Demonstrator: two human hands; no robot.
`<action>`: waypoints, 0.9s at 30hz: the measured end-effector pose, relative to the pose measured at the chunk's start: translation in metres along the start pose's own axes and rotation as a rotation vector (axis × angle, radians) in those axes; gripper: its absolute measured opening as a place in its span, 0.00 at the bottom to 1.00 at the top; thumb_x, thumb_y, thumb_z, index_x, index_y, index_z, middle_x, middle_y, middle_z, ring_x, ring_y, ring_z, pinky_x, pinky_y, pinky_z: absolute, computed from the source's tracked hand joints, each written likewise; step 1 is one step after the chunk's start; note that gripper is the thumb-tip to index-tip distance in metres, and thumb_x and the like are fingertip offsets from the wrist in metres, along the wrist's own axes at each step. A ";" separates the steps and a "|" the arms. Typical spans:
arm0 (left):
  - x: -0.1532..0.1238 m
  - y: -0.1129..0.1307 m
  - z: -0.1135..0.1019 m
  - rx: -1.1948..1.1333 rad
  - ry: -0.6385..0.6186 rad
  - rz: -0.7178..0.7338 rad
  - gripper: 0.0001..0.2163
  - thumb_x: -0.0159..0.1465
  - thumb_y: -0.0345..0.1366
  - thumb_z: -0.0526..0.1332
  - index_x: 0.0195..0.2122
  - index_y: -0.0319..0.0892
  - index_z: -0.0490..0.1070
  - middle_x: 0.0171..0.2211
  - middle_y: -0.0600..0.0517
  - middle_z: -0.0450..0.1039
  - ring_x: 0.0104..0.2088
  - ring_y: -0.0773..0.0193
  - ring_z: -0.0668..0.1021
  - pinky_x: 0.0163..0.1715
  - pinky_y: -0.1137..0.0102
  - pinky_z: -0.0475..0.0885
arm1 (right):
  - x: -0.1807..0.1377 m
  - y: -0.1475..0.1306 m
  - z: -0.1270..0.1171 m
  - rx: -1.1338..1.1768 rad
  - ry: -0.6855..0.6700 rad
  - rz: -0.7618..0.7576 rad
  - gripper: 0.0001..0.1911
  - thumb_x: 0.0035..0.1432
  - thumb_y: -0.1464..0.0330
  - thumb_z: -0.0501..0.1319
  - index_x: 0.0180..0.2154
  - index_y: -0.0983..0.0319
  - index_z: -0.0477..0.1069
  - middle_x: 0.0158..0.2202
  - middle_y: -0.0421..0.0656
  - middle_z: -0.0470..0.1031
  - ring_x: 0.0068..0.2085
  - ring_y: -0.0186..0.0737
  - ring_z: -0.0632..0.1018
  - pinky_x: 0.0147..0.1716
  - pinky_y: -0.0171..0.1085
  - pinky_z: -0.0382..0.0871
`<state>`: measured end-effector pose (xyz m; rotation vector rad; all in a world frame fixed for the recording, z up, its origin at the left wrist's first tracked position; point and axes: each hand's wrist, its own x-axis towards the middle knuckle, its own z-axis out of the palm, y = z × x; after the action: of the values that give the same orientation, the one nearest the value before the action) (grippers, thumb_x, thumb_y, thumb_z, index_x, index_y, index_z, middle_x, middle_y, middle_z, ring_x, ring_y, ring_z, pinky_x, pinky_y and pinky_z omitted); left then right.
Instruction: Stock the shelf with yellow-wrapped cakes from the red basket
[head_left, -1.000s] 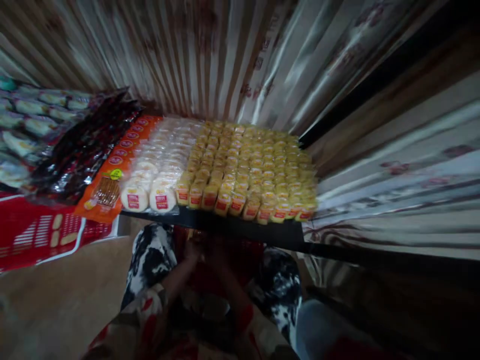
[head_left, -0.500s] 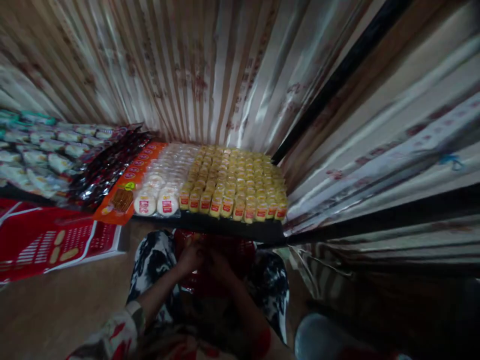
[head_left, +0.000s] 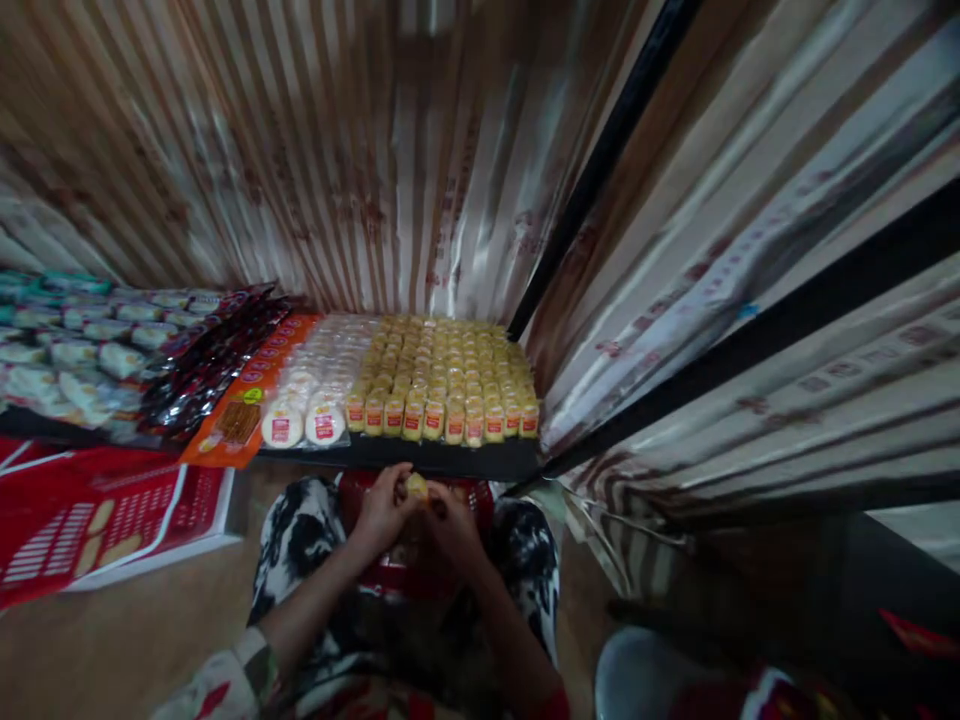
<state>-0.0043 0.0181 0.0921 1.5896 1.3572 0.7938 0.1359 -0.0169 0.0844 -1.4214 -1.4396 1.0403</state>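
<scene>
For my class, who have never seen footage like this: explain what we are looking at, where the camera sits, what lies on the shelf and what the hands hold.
There is no machine here. A camera worn on a person's head looks forward and down at that person's own two bare hands. The left hand and the right hand meet over a red plastic basket resting on the lap, and together pinch a small yellow packet. Ahead is a low black shelf bearing rows of small yellow red-labelled packets, round white red-labelled packets, orange flat packs and dark glossy wrappers. Striped shiny sheeting forms the walls.
</scene>
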 end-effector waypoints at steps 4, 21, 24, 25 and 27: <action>0.004 0.011 0.005 -0.015 0.053 -0.022 0.17 0.55 0.31 0.58 0.47 0.40 0.67 0.44 0.48 0.71 0.44 0.62 0.74 0.46 0.69 0.68 | 0.008 -0.005 -0.001 -0.047 0.120 0.027 0.15 0.53 0.66 0.56 0.44 0.60 0.71 0.39 0.43 0.77 0.36 0.37 0.77 0.36 0.35 0.72; 0.043 0.083 0.051 0.012 -0.022 0.115 0.13 0.57 0.30 0.57 0.44 0.43 0.69 0.38 0.52 0.73 0.37 0.65 0.75 0.42 0.71 0.69 | 0.001 -0.007 -0.025 -0.328 0.628 -0.056 0.25 0.60 0.63 0.48 0.57 0.64 0.57 0.54 0.55 0.62 0.55 0.49 0.66 0.51 0.49 0.63; 0.057 0.100 0.074 0.057 -0.026 0.250 0.12 0.58 0.31 0.58 0.44 0.42 0.69 0.41 0.50 0.71 0.39 0.65 0.74 0.43 0.70 0.68 | -0.003 -0.003 -0.036 -0.317 0.718 -0.054 0.26 0.61 0.64 0.47 0.59 0.65 0.53 0.56 0.56 0.59 0.57 0.48 0.64 0.51 0.49 0.64; 0.062 0.104 0.081 0.077 -0.023 0.280 0.12 0.58 0.31 0.57 0.45 0.42 0.69 0.41 0.49 0.70 0.39 0.65 0.73 0.43 0.70 0.68 | -0.004 -0.002 -0.040 -0.324 0.728 -0.058 0.26 0.61 0.65 0.46 0.59 0.65 0.53 0.57 0.56 0.57 0.58 0.48 0.63 0.52 0.49 0.63; 0.071 0.112 0.095 0.114 -0.017 0.311 0.13 0.58 0.31 0.57 0.45 0.41 0.69 0.43 0.48 0.68 0.40 0.64 0.73 0.43 0.69 0.69 | -0.005 0.001 -0.046 -0.350 0.724 -0.074 0.26 0.61 0.65 0.46 0.60 0.65 0.52 0.60 0.55 0.55 0.61 0.48 0.59 0.54 0.51 0.60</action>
<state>0.1411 0.0654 0.1492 1.9227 1.1751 0.8970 0.1804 -0.0216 0.0972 -1.7327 -1.1366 0.1668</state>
